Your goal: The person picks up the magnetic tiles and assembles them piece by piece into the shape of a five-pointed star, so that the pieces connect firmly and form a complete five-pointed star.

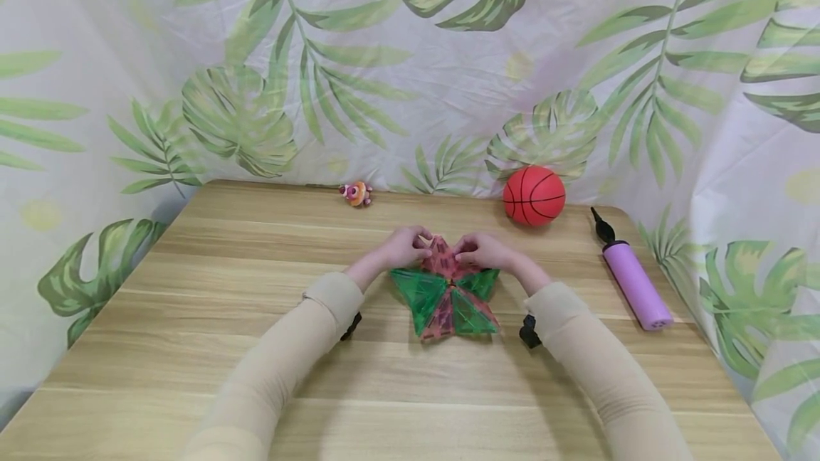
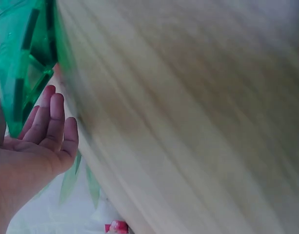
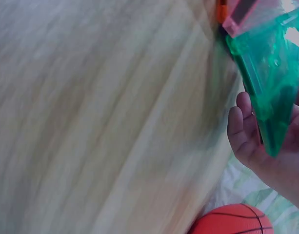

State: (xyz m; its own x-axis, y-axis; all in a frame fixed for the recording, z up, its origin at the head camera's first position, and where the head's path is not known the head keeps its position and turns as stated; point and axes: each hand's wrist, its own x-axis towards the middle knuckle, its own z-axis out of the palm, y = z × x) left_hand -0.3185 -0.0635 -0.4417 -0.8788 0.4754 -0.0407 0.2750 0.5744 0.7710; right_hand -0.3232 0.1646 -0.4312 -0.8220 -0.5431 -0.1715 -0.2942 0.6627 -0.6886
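A star built of translucent magnetic tiles (image 1: 423, 290), green and pinkish red, lies on the wooden table in front of me. My left hand (image 1: 405, 247) pinches its far red point from the left side. From the other side, my right hand (image 1: 484, 251) grips the same point, thumb and fingers at the tile edges. A green tile (image 2: 15, 63) hides part of the left thumb side in the left wrist view, where the other fingers (image 2: 55, 119) are bent behind it. In the right wrist view a green tile (image 3: 269, 83) covers part of the right palm.
Behind the right hand sits a red ball (image 1: 534, 196) with black lines. A purple hand pump (image 1: 637, 284) with a black nozzle lies along the table's right side. Near the back edge stands a small pink and orange toy (image 1: 356, 194). Leaf-print cloth (image 1: 346, 91) hangs behind the table.
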